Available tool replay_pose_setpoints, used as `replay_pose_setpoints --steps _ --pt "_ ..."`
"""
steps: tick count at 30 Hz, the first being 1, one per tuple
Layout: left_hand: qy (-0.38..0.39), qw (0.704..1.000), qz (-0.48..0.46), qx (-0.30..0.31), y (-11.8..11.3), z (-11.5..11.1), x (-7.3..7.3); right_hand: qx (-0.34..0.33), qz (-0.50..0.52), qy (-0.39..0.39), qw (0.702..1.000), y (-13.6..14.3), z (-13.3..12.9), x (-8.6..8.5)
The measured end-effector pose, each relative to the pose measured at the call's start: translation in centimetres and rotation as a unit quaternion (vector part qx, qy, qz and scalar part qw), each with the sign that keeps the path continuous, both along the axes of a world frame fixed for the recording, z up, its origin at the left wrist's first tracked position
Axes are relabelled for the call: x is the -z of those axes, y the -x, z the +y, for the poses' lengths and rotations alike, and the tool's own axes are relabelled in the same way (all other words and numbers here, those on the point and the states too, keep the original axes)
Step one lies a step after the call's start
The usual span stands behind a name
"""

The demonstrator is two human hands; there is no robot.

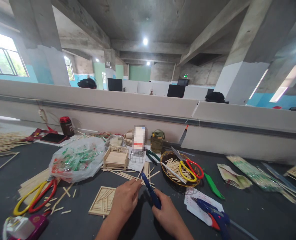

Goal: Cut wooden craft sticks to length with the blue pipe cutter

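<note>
My left hand is closed in a pinch on a thin wooden stick, mostly hidden by the fingers. My right hand grips a dark-blue tool that looks like pliers; its tip reaches close to the left fingertips and the stick. Whether the jaws touch the stick I cannot tell. Beside my left wrist lies a square wooden-stick tray with short sticks on it. More loose sticks are spread just beyond my hands, before a small wooden-stick model.
Right: a wicker basket with sticks and scissors, and a blue glue gun on paper. Left: a plastic bag, more scissors and a power adapter. A phone and jar stand near the partition.
</note>
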State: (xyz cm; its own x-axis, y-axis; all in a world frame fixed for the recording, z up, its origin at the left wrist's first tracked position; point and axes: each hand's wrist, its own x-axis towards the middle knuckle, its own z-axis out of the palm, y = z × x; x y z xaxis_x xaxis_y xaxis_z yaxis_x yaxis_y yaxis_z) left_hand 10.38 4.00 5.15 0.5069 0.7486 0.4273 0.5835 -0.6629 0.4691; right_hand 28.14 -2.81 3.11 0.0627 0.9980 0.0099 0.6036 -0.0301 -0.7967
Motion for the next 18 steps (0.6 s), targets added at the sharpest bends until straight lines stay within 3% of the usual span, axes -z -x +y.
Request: replay_pose_setpoints --steps 8,18 --pt "0.159 0.979 -0.123 -0.039 -0.4 0.4 0.0 -0.011 0.002 0.006 1.0 0.2 -0.1 -0.6" --pt "0.17 0.979 -0.109 -0.004 0.3 0.3 -0.9 -0.022 0.009 0.0 1.0 0.5 -0.4 -1.4"
